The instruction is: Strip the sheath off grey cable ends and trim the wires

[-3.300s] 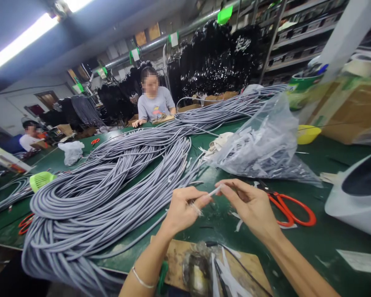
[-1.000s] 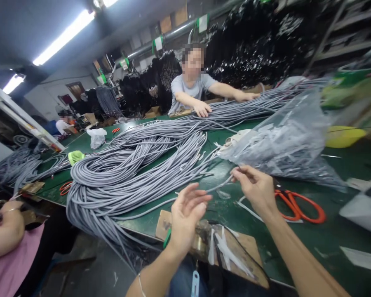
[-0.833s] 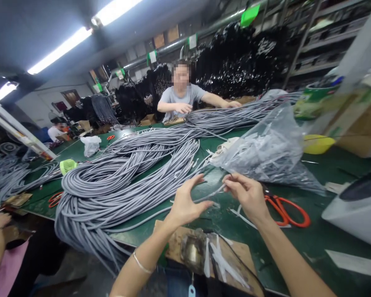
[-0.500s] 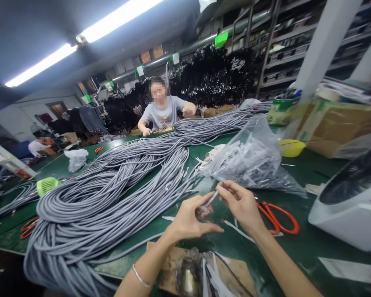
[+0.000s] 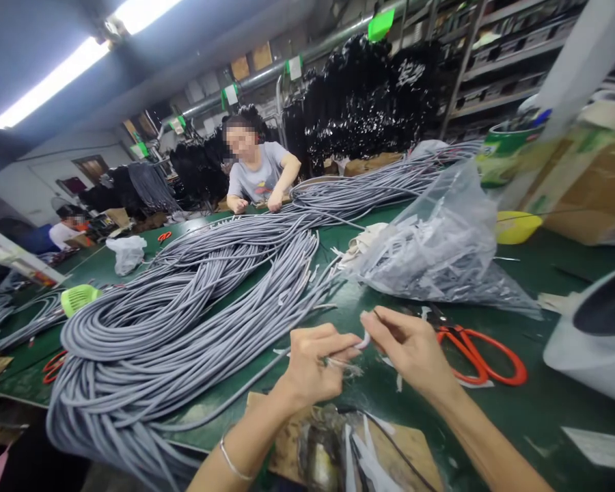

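Note:
My left hand [image 5: 318,362] is closed around the end of a grey cable [image 5: 363,339], with thin pale strands hanging loose below the fingers. Thumb and fingertips of my right hand [image 5: 413,345] pinch at the cable's tip, which bends up between both hands. Most of the held cable is hidden by the left fingers. Beside my right wrist lie scissors with orange handles [image 5: 474,352]. Below the hands is a wooden board [image 5: 410,451] bearing a dark metal piece [image 5: 322,454], white strips and a thin black wire.
A large bundle of grey cables [image 5: 184,342] covers the left of the green table [image 5: 497,424]. Beyond my hands sits a clear bag of pale scraps [image 5: 430,253]. A white machine housing [image 5: 594,342] stands right. A co-worker [image 5: 259,171] sits across the table.
The fingers and thumb of my left hand have closed from a wide spread. My right hand stays pinched by the cable tip. The co-worker's hands have come closer together. The view has shifted slightly.

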Motion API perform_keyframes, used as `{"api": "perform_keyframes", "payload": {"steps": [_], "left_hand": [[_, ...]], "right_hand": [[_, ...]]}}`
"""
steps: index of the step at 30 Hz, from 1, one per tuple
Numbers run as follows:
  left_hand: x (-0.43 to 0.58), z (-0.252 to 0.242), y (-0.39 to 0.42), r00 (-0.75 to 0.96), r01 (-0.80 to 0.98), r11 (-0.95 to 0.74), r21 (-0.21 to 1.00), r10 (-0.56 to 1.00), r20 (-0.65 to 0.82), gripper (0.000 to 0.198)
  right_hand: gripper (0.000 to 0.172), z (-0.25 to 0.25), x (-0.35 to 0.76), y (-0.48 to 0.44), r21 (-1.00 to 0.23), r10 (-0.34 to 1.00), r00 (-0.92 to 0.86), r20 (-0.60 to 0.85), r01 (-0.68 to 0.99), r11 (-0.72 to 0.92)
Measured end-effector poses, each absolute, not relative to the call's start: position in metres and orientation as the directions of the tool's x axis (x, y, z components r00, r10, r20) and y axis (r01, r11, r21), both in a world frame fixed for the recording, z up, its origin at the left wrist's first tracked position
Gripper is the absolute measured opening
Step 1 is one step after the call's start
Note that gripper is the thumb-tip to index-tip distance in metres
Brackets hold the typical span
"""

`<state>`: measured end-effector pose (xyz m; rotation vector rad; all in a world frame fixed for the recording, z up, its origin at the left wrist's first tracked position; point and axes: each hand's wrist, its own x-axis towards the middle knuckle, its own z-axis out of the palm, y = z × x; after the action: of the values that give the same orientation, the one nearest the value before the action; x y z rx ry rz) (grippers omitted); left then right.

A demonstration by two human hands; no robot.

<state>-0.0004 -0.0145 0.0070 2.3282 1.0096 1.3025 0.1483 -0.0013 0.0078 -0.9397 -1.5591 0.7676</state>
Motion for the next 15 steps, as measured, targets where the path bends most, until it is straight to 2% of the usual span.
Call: {"api": "perform_keyframes", "payload": {"steps": [3,7,9,12,15], "left_hand": [[-0.0024,0.0101,-0.0150,0.305,0.422,-0.724,0.545,0.680,0.667,0.029],[-0.0033,0.0136,-0.0157,0.216,0.563,-0.643,0.519,0.721,0.659,0.026],[-0.0027,0.0124,-0.0166,0.257,0.618,-0.656,0.434,0.690,0.676,0.027],[-0.0017,0.0087,-0.0183,0.342,0.595,-0.725,0.347,0.619,0.707,0.028],[-0.0014,0.0074,-0.0193,0.281,0.541,-0.720,0.435,0.642,0.713,0.029]], "right_hand": [[0.046,0.0052,0.1445,-0.0025,-0.927,0.923,-0.146,0.357,0.066,0.369],[0.049,0.0059,0.1446,-0.0081,-0.906,0.892,-0.218,0.395,0.064,0.417],[0.050,0.0062,0.1440,-0.0083,-0.896,0.892,-0.183,0.413,0.098,0.434],[0.050,0.0052,0.1415,-0.0050,-0.924,0.930,-0.058,0.364,0.106,0.368],[0.050,0.0048,0.1384,-0.0033,-0.960,0.958,-0.096,0.268,0.052,0.274]]}}
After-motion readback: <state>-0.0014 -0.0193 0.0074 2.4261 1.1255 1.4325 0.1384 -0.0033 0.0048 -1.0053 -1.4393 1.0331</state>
